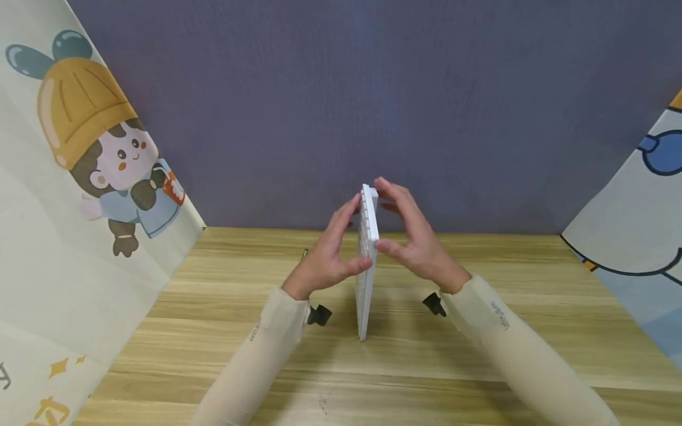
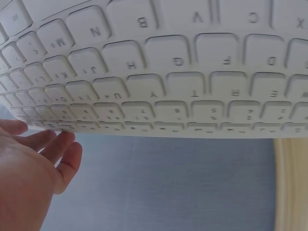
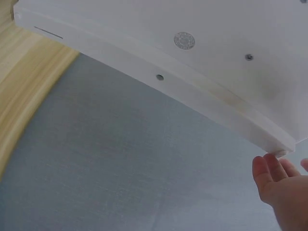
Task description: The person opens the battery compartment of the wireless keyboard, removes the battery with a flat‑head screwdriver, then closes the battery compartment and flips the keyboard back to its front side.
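A white keyboard (image 1: 366, 284) stands on its short end, edge-on in the head view, between my two hands. My left hand (image 1: 329, 260) holds it on the key side, fingers at the far long edge and thumb on the near part. From the back side my right hand (image 1: 421, 248) holds the upper end, thumb at the near corner and fingertips at the far one. In the left wrist view, the fingers of that hand (image 2: 45, 159) touch the edge beyond the top key row. The right wrist view has the plain underside, with the fingertips (image 3: 273, 166) at a corner.
The keyboard is over a wood-grain table (image 1: 213, 331). A grey-blue panel (image 1: 266, 118) rises behind it, and printed cartoon panels (image 1: 48, 284) flank both sides. Behind the left hand, a small dark and green item (image 1: 305, 253) shows. Black wrist mounts (image 1: 319, 315) jut from the sleeves.
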Available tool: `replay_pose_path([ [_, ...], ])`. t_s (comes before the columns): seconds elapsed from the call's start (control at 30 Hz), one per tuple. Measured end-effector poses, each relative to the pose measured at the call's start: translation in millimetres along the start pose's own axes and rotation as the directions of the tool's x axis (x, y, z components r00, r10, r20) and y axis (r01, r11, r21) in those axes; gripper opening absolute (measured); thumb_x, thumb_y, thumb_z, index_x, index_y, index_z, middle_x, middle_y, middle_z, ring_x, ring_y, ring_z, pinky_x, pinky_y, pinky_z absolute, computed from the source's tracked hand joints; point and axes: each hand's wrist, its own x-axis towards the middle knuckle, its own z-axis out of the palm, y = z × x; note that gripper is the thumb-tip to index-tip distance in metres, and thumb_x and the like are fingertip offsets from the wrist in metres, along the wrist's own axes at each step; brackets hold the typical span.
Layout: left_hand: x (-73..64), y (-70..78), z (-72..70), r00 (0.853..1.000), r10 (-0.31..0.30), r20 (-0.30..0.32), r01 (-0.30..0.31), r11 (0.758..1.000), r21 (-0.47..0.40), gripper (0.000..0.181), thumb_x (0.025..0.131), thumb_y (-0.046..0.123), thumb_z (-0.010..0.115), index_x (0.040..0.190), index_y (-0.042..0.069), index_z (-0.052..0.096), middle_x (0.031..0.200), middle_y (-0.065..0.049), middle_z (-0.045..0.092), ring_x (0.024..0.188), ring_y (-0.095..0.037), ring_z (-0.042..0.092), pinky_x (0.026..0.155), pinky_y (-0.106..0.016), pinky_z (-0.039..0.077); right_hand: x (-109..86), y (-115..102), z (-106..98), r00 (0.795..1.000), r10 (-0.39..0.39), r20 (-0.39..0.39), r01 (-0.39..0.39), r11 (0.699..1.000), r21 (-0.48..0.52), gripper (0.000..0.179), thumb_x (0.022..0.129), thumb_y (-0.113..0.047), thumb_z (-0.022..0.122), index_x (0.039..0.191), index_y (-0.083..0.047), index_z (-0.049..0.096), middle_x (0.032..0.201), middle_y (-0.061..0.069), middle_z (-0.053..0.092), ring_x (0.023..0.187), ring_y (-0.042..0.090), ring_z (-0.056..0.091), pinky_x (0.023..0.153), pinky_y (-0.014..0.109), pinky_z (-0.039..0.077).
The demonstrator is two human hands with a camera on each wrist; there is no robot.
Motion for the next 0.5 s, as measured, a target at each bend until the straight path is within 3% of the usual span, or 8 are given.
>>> replay_pose_path([
  [0.17,-3.5,-3.6,6.9,0.997,-0.055,0.054,0.056,0.998,-0.005,0.104,0.078,0.073,0.053,0.153,0.022,0.003,0.156,0.002,0.008,0.139,-0.018,0.016,0.103,-0.056,0.026,-2.2,4.1,-6.3,1.0,-0.017,-0.004,0.017,1.0,-0.007,0.098,0.086,-0.062,0.052,0.138,0.017,0.026,0.14,0.029,0.031,0.123,0.046,0.033,0.101,0.055,0.031],
  [0.33,-7.1,-8.6,16.3,0.991,-0.087,0.1,0.087,0.996,0.003,0.105,0.075,0.075,0.053,0.153,0.024,0.004,0.156,0.003,0.009,0.139,-0.017,0.015,0.104,-0.055,0.026,-11.3,24.7,-16.3,0.999,-0.033,-0.008,0.033,0.999,-0.016,0.094,0.084,-0.062,0.056,0.141,0.009,0.031,0.144,0.018,0.032,0.126,0.038,0.034,0.096,0.06,0.032],
  [0.5,-12.3,-14.7,28.4,0.981,-0.128,0.145,0.125,0.992,0.03,0.108,0.073,0.079,0.05,0.153,0.023,0.004,0.156,0.003,0.009,0.139,-0.017,0.014,0.103,-0.055,0.027,-21.9,36.0,-30.2,1.0,-0.015,-0.003,0.015,0.998,-0.068,0.091,0.083,-0.064,0.056,0.143,0.001,0.035,0.147,0.009,0.033,0.129,0.031,0.033,0.097,0.048,0.034],
])
